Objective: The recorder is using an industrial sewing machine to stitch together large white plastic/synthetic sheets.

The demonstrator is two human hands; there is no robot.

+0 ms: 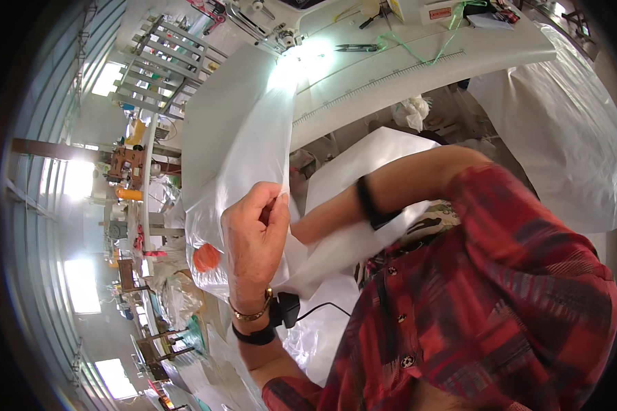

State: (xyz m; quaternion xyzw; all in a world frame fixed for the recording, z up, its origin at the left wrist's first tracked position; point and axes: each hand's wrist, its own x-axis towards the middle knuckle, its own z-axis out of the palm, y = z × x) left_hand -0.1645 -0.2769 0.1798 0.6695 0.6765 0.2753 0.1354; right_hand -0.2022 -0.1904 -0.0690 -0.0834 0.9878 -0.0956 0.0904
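Note:
My left hand [257,229] is closed in a pinch on the edge of a white, shiny plastic sheet [250,147]. From there the sheet stretches up to the brightly lit needle area of a sewing machine [271,24]. My right hand [307,227] reaches across from the right, blurred, and its fingers are hidden behind my left hand and the sheet. More white sheeting [370,154] lies under my right forearm and hangs toward my lap. An orange round patch [206,257] shows on the sheet left of my left hand.
Thread snips [356,48] and green string [435,58] lie on the white machine table [500,51], which has a ruler scale [391,75] along its front. A large plastic-covered bundle [562,130] stands to the right. A grey slatted rack [161,65] and other machines [127,168] are at left.

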